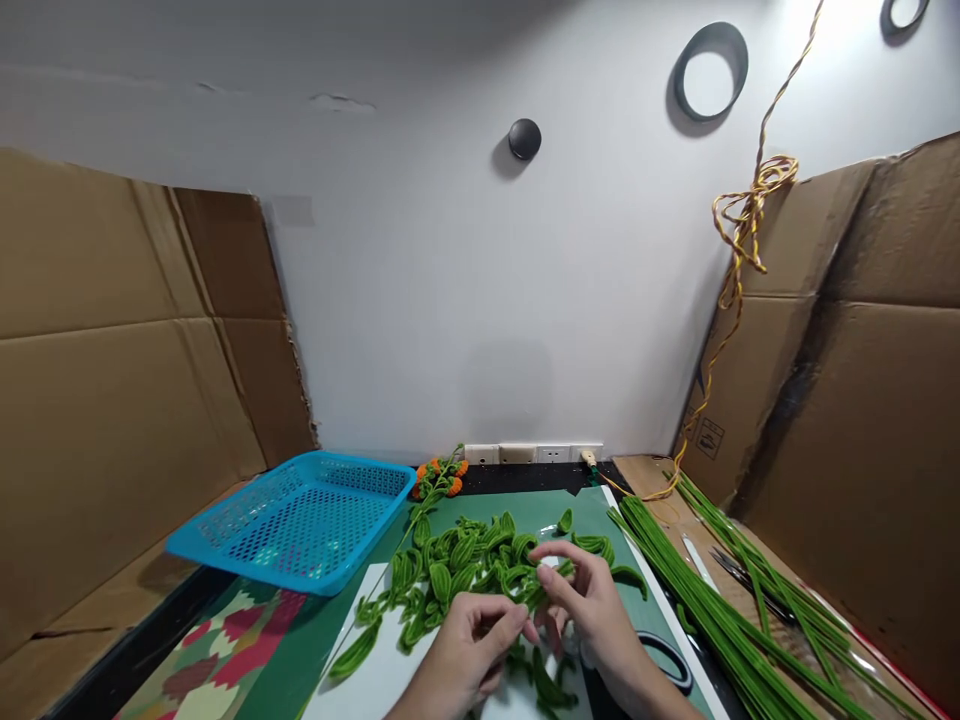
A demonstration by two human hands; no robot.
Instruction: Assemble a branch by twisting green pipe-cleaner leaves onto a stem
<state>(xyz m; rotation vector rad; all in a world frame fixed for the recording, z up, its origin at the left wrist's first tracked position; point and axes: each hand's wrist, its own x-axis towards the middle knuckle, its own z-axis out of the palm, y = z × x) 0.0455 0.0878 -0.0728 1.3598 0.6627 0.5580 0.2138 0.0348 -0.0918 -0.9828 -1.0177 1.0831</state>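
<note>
- Left hand [476,645] was found low at centre, just beside the right; its thumb and forefinger were pressed together. Whether anything was pinched between them could not be told.
- Right hand [592,595] was positioned over the near right side of the leaf pile. Its thumb and forefinger were spread slightly apart; the lower fingers curled near the left fingertips, and their grip could not be determined.
- Green fuzzy leaves [441,582] lay heaped ahead of both hands, partly on a white sheet [337,700] and partly on the green mat [296,650]. Further pieces lay below and between the hands.
- A dark ring-shaped handle [681,672] was noted beside the right forearm, partly hidden by it.
- Long green stems [694,595] lay bundled along the right side, with pointed metal tools [750,580] beyond.
- A blue perforated basket [322,580] stood at left; orange flowers [455,487] lay just beside its far right corner.
</note>
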